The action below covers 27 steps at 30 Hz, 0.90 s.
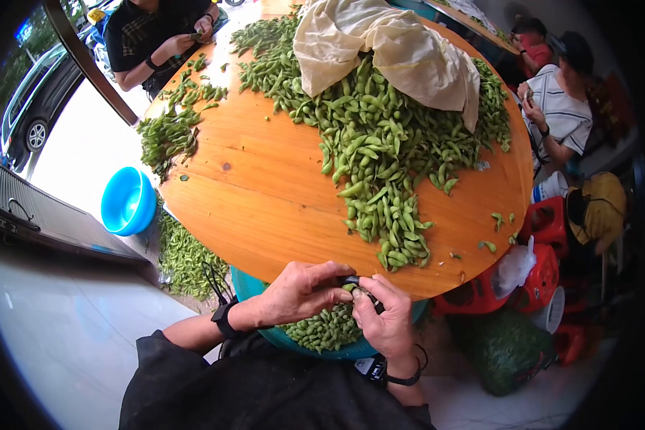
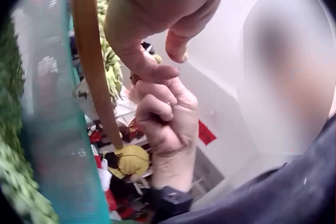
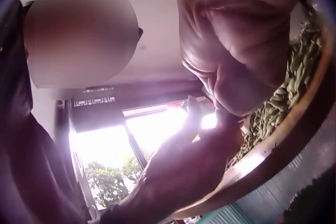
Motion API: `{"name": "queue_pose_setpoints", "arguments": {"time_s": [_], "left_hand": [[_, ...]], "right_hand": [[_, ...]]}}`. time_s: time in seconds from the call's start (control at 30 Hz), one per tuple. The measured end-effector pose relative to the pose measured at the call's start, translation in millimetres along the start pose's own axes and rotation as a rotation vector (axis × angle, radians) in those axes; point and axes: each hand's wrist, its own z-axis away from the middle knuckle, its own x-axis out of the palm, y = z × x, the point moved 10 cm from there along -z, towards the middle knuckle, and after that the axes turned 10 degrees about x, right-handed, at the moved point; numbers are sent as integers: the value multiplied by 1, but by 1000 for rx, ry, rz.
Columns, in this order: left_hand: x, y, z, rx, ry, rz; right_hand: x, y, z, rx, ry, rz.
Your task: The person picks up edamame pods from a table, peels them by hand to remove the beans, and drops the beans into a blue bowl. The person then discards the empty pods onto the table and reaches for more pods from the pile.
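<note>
Over the near edge of the wooden table, both hands meet around a small green soybean pod. My left hand pinches it from the left between thumb and forefinger. From the other side the right hand grips it, its thumb pressed against the pod. Something black sits at the fingertips of both hands. Fingers hide much of the pod, and the right wrist view shows mostly palm and the left hand. Below lies a teal basin holding shelled green beans.
A large heap of soybean pods covers the table's middle, with a cream cloth over it. Stripped stems lie at left. A blue basin and spilled pods are on the floor; red stools stand right. Other people sit around.
</note>
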Motion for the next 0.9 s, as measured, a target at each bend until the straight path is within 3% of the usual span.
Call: {"name": "queue_pose_setpoints", "arguments": {"time_s": [0.07,0.17,0.37,0.47,0.6,0.67,0.9], "left_hand": [[1,31,1,408,26,-452],[11,18,4,408,64,-426],[12,13,0,212,251,-331],[11,13,-1,228,348,-253],[9,11,-1,234,378,-166],[13,-3,-2,60,328,18],[16,-8,0,-3,344,241]], "right_hand": [[-4,-6,3,-56,86,126],[-7,-27,10,-190,255,312],[3,-36,17,-237,411,415],[4,-36,18,-257,442,458],[2,-35,16,-259,442,449],[0,-34,16,-265,432,416],[-6,-30,14,-238,423,380]]}}
